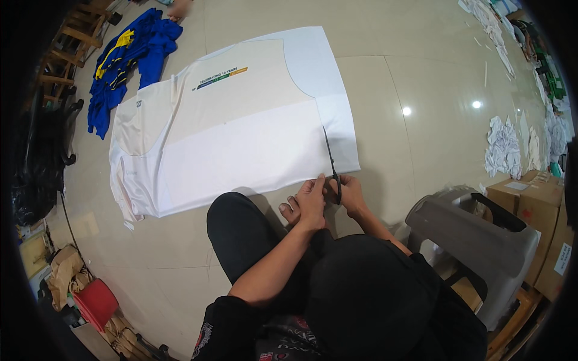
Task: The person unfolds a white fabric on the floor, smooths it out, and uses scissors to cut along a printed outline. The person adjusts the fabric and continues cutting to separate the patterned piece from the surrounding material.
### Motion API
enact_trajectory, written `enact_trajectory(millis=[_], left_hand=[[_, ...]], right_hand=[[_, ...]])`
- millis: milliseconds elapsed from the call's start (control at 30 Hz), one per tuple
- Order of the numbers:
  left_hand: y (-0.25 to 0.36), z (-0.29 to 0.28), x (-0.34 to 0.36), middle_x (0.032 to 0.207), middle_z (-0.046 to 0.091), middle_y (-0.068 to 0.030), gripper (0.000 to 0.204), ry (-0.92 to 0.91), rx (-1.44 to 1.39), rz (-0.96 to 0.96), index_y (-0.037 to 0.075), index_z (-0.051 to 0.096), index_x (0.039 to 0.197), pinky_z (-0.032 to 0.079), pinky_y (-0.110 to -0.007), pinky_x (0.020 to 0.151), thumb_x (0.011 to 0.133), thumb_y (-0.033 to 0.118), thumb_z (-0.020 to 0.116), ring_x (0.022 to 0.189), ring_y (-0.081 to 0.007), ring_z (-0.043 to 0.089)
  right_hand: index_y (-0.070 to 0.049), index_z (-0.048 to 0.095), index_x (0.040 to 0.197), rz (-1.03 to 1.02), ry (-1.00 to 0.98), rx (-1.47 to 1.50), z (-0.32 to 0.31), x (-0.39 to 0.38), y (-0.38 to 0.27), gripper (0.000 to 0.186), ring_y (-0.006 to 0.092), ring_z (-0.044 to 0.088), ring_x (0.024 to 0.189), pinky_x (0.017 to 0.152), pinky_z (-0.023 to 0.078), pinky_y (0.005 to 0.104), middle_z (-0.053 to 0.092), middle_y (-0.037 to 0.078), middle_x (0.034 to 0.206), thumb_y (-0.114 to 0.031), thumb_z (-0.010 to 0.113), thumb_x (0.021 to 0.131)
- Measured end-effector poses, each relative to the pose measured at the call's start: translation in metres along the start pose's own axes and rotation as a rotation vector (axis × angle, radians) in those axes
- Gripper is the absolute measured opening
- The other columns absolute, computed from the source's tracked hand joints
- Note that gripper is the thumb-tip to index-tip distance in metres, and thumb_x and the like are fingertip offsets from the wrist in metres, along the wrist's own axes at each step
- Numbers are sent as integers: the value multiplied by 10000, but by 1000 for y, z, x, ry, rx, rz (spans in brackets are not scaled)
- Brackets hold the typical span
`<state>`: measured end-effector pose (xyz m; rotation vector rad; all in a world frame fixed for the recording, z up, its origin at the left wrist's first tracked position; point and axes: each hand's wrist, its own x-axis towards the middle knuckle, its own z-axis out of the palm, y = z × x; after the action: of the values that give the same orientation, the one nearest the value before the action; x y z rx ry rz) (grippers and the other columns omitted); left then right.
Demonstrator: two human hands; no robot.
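1. Cream-and-white printed fabric sheet [241, 144] looks light, limp and probably slippery; its near edge offers the likeliest hold.
2. Left hand [311, 201] pinches that edge, fingertips together; right hand [351, 195] curls around black metal scissors [332, 161], blades over the cloth.
3. The fabric sheet lies spread across glossy beige floor tiles [385, 129], white nearest the person, bearing multicoloured print.

Scissors [332, 160] and scraps [503, 147] (cartons [526, 195] too) suggest a garment workshop.

bright spots are glaring off the glossy floor [442, 150], soft shadow is edging the white cloth [241, 150], corners are bending into black
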<state>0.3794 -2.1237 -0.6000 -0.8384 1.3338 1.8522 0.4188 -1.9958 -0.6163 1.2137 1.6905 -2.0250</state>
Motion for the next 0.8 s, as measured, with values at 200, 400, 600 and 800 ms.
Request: enact_trajectory(millis=[200,400,600,800], left_hand=[[0,0,1,743,563,60,283,9,17,14,139,654,893,366,-230,543,1027,373,737,603,-45,458],[0,1,0,731,569,53,287,24,1,15,114,674,898,361,-230,532,1034,360,730,582,-44,452],[0,0,0,742,566,56,280,19,1,3,129,664,907,365,-230,540,1029,370,734,597,-45,458],[7,1,-5,764,551,61,273,21,23,-15,151,639,915,371,-232,561,1026,381,736,630,-48,461]], right_hand=[[12,706,892,-13,7,-19,-1,0,1,210,67,529,565,489,387,249,635,8,707,-193,742,926],[14,692,874,2,-3,-4,-3,1,2,168,68,521,559,487,389,251,626,4,705,-142,725,927],[1,691,870,20,-9,13,-1,-2,-2,197,71,519,558,493,390,252,619,1,699,-182,729,930],[-23,686,835,11,-9,-23,1,2,-11,246,85,538,574,521,410,269,614,-5,693,-251,739,911]])
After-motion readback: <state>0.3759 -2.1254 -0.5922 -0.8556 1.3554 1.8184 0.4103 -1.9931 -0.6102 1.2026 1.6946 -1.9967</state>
